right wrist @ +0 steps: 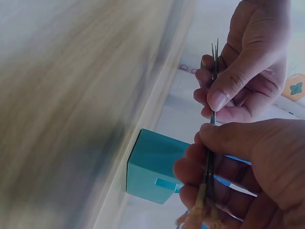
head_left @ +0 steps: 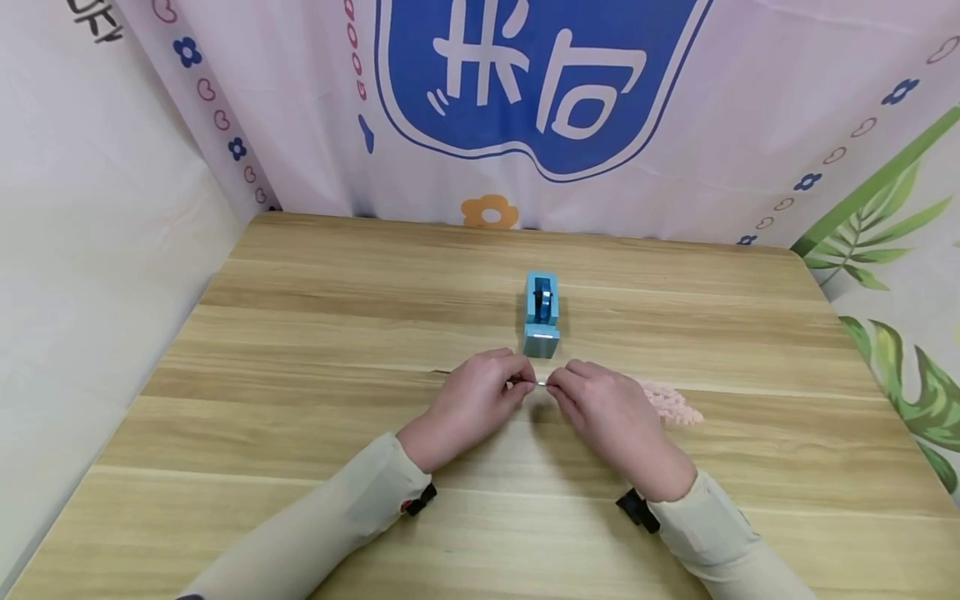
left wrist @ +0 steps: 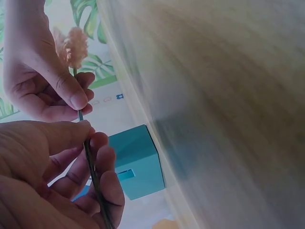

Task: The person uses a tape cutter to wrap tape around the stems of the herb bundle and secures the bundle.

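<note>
A small bunch of thin dark flower stems (right wrist: pixel 215 71) runs through both hands above the table. Close to their middle, my left hand (head_left: pixel 476 398) pinches them between thumb and fingers, their thin ends sticking out past it to the left. My right hand (head_left: pixel 609 417) grips the same stems just beside it, thumb against fingers. Pink fluffy blossoms (head_left: pixel 675 405) show beyond the right hand and partly behind it. A short shiny band (right wrist: pixel 213 118) lies on the stems in the narrow gap between the two thumbs.
Just beyond the hands a blue tape dispenser (head_left: pixel 542 315) stands on the wood-grain table (head_left: pixel 315 325), a roll in its top. A printed curtain (head_left: pixel 300 100) hangs behind the table's far edge. Leaf-patterned cloth (head_left: pixel 892 375) hangs at the right.
</note>
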A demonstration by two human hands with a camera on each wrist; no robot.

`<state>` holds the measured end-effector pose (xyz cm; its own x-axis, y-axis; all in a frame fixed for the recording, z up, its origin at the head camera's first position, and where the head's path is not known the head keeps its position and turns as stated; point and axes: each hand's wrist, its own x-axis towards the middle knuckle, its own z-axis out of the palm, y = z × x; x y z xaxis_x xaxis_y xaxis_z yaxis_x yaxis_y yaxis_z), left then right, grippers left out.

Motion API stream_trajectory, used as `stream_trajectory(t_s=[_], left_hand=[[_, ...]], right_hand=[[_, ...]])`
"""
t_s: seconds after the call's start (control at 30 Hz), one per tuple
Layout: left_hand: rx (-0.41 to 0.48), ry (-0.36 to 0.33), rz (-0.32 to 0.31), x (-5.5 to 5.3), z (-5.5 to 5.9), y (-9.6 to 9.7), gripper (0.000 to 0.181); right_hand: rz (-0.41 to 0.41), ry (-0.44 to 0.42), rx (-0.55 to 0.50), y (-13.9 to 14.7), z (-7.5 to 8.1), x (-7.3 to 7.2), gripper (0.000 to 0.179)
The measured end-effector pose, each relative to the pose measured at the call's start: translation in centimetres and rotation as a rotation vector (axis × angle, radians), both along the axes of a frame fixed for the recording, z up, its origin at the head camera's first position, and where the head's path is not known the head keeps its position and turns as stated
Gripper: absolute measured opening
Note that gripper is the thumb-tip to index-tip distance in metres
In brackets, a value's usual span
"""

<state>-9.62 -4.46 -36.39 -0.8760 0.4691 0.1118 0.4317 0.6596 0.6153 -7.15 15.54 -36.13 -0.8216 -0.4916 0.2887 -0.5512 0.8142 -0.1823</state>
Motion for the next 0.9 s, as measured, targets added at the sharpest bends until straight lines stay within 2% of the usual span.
stream_trajectory(t_s=[0.3,0.57,0.9], left_hand=[[-0.003,-0.009,0.008,-0.13,0.02,-0.03,0.01],[0.001,-0.004,-0.003,-0.27,0.11,0.18,0.009],[-0.008,0.01,-0.005,-0.34,-0.12,0.19,0.011]], right_hand=[[-0.007,-0.037,-0.026,-0.04,0.03,-0.13,0.004],[0.004,-0.029,-0.023,0.13,-0.15,-0.12,0.009],[-0.037,-0.101,-0.08,-0.12,0.09,-0.35,0.007]])
